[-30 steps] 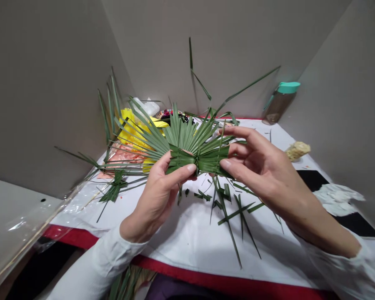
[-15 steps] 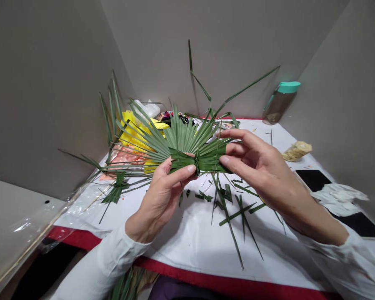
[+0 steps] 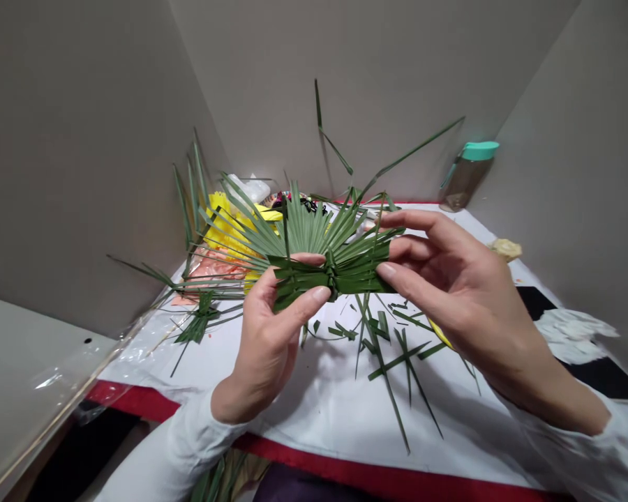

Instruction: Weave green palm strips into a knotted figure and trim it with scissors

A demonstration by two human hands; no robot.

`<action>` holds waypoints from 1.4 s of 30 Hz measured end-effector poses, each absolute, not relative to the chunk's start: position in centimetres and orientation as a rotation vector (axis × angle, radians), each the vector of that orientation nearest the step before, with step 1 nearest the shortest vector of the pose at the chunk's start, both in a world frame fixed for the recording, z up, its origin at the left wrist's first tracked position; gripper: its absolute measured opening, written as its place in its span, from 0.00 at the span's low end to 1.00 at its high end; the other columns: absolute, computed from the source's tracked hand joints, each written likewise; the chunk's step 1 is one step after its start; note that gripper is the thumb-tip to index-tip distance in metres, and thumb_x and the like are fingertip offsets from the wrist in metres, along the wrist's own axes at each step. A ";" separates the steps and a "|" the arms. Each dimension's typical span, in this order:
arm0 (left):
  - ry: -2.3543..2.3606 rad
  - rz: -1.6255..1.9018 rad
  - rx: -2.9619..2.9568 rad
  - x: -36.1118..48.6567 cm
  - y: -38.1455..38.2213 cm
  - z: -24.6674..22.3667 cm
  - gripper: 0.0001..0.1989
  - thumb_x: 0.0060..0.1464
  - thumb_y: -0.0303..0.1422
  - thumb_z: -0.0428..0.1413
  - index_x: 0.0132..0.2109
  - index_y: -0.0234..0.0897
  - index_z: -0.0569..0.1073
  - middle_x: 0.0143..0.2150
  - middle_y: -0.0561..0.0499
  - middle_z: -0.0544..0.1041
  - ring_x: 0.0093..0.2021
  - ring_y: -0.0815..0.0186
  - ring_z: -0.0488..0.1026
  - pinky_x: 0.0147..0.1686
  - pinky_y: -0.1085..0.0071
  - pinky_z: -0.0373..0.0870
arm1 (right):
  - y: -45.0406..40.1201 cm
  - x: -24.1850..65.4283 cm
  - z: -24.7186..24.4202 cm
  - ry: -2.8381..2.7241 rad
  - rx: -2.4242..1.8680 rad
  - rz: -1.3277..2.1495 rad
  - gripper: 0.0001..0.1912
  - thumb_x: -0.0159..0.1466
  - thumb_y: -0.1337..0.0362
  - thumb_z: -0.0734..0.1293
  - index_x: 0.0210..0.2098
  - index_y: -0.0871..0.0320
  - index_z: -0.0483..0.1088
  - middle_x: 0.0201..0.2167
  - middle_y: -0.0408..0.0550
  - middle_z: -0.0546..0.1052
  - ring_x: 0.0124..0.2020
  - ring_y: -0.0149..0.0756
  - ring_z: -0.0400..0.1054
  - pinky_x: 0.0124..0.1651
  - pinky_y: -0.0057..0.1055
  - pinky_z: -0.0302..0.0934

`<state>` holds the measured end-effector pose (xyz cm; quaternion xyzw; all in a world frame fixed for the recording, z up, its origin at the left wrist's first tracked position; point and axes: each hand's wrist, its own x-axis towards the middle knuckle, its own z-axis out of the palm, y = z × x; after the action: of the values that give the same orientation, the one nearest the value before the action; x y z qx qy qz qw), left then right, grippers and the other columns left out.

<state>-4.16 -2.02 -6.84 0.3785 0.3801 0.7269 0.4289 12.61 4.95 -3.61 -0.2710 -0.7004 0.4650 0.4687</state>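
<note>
A bow of folded green palm leaf (image 3: 356, 276), pinched in and knotted at its middle, is held level above the table between both hands. My left hand (image 3: 275, 324) grips its left half, thumb in front near the knot and fingers behind. With thumb and fingertips, my right hand (image 3: 460, 300) pinches the bow's right end; the index finger is raised near a thin upright strip. Behind the bow spreads a fan palm leaf (image 3: 306, 226). Another small palm-leaf bow (image 3: 202, 319) lies on the left of the table.
Cut leaf strips (image 3: 398, 355) are scattered over the white tablecloth (image 3: 314, 404). Yellow material (image 3: 225, 230) and clear plastic lie at left. A teal-lidded bottle (image 3: 471, 174) stands at the back right, with crumpled white tissue (image 3: 573, 335) nearer. Grey panels (image 3: 398, 84) enclose the table.
My right hand has shifted slightly right and the bow looks spread a little wider. The left thumb stays near the knot. The whole view has moved slightly.
</note>
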 end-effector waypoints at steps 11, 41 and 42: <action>1.100 1.934 1.019 -2.9 -4.2 -6.2 0.11 0.52 0.29 0.68 0.44 0.47 0.82 0.43 0.55 0.79 0.45 0.65 0.75 0.48 0.73 0.72 | 3.6 12.9 -2.7 -1.716 -0.651 1.129 0.18 0.64 0.71 0.69 0.51 0.52 0.68 0.34 0.42 0.73 0.38 0.34 0.70 0.41 0.31 0.69; 1.161 2.126 0.996 -1.3 -5.5 -5.6 0.11 0.49 0.29 0.69 0.40 0.47 0.82 0.38 0.54 0.81 0.39 0.61 0.76 0.40 0.69 0.71 | 0.9 14.3 -1.8 -1.770 -0.575 0.964 0.22 0.64 0.70 0.70 0.55 0.44 0.69 0.60 0.45 0.70 0.45 0.38 0.76 0.45 0.35 0.77; 1.164 2.134 1.007 -1.3 -5.5 -5.6 0.11 0.49 0.29 0.69 0.40 0.47 0.82 0.38 0.54 0.81 0.39 0.62 0.76 0.40 0.69 0.71 | 0.8 14.4 -1.9 -1.774 -0.576 0.948 0.22 0.64 0.70 0.70 0.55 0.44 0.69 0.61 0.44 0.70 0.45 0.38 0.76 0.45 0.34 0.77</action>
<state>-1.32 -5.47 -5.64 0.3703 0.4280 0.7849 0.2524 14.37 0.84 -1.86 -0.2382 -0.7339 0.3920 0.5010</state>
